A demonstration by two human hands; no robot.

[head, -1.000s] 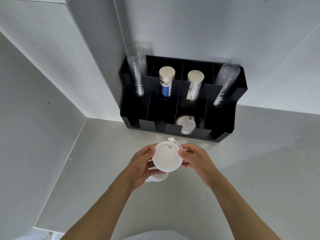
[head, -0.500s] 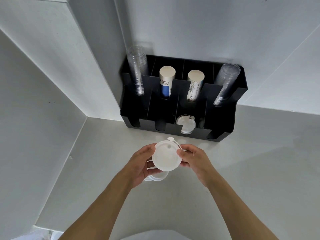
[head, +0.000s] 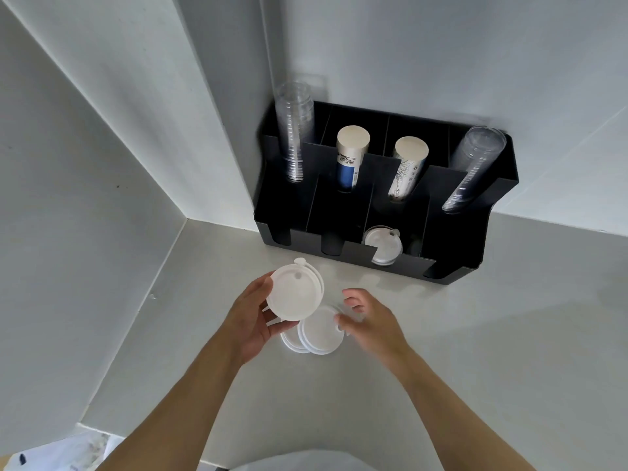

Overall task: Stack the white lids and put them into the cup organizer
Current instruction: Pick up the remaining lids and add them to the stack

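Observation:
My left hand (head: 249, 322) holds a small stack of white lids (head: 294, 292) above the counter, face toward me. More white lids (head: 319, 331) lie overlapping on the counter just below and to the right. My right hand (head: 368, 321) is off the held stack, its fingertips touching the rim of the top lid on the counter. The black cup organizer (head: 452, 263) stands against the wall beyond. One of its front slots holds white lids (head: 382, 246) standing on edge.
The organizer's back row carries two stacks of clear cups (head: 294, 130) (head: 474, 168) at the ends and two stacks of paper cups (head: 350, 158) (head: 407, 171) between them. White walls close in on the left and behind. The grey counter (head: 475, 334) extends right.
My right hand let go of the held lid stack and dropped to the lids on the counter. My left hand keeps the stack and shifted it slightly left.

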